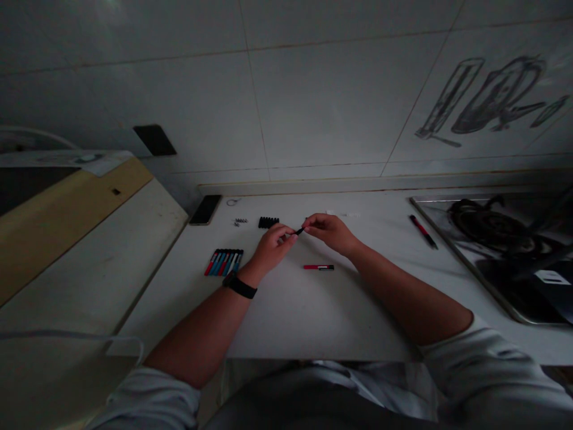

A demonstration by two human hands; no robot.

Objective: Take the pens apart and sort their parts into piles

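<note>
Both hands meet over the middle of the white counter around a small black piece (299, 231), possibly a pen part; its exact kind is too small to make out. My left hand (274, 245), with a black watch on the wrist, pinches its left end. My right hand (329, 230) grips the other end between thumb and fingers. Below them lies a red pen barrel (317, 267) with a black end. A row of red, blue and white pen barrels (224, 263) sits left of my left hand. Several black pieces (268, 223) stand side by side just behind it.
Small metal parts (240, 221) and a thin ring (233, 202) lie at the back left, near a phone (206, 210). A red and black pen (423, 232) lies beside the gas stove (487, 239) on the right. Small clear parts (351, 214) are near the wall.
</note>
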